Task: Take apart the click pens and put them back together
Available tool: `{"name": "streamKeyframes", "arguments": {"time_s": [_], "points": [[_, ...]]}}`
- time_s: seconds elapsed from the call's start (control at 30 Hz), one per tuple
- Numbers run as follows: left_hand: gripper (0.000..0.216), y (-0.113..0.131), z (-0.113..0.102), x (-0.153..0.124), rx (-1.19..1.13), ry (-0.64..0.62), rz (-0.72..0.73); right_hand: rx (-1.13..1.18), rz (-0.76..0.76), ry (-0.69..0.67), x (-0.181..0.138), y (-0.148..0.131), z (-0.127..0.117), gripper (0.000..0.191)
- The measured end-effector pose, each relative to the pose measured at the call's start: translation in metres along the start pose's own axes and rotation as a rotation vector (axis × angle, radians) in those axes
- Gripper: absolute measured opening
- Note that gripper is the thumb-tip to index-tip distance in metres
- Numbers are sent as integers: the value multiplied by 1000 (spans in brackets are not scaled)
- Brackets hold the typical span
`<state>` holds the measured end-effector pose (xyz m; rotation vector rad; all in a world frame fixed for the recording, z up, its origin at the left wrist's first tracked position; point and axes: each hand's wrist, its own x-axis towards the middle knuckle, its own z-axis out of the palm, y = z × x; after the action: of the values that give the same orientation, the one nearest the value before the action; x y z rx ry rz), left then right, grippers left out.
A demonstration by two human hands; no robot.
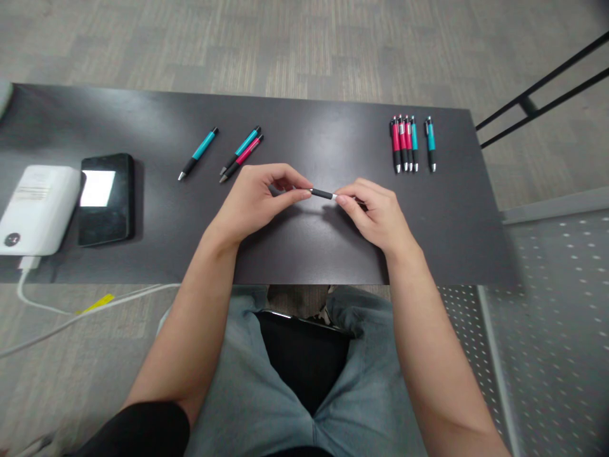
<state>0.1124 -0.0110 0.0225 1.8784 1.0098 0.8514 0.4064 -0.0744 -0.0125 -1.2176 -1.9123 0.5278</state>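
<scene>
Between my two hands a pen (322, 193) is held nearly level above the dark table. Its black grip shows, and the rest of its barrel is hidden by my fingers. My left hand (259, 197) pinches the pen's left part between thumb and fingers. With thumb and fingertips, my right hand (373, 206) grips the silvery tip at the other end. Left of my hands lie a teal pen (202, 147), a second teal pen (245, 145) and a red pen (246, 152), the last two side by side.
On the right of the dark table (309, 254), several red and teal pens (402, 143) lie in a row, with one teal pen (431, 143) slightly apart. At the left sit a black device (107, 222) and a white power bank (47, 209) with a cable (114, 304).
</scene>
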Motion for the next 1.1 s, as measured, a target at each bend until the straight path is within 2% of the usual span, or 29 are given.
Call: {"name": "streamKeyframes", "arguments": {"time_s": [0.33, 0.43, 0.63, 0.83, 1.1], "points": [[36, 8, 4, 0, -8, 23, 17, -9, 20, -41, -2, 0, -2, 52], [37, 7, 5, 0, -18, 30, 25, -1, 44, -29, -4, 1, -1, 47], [62, -1, 12, 0, -80, -27, 38, -31, 0, 45, -2, 2, 1, 38], [57, 4, 13, 1, 53, -81, 27, -44, -20, 26, -1, 0, 1, 36], [34, 6, 17, 1, 199, -33, 81, -59, -8, -3, -3, -1, 0, 33]]}}
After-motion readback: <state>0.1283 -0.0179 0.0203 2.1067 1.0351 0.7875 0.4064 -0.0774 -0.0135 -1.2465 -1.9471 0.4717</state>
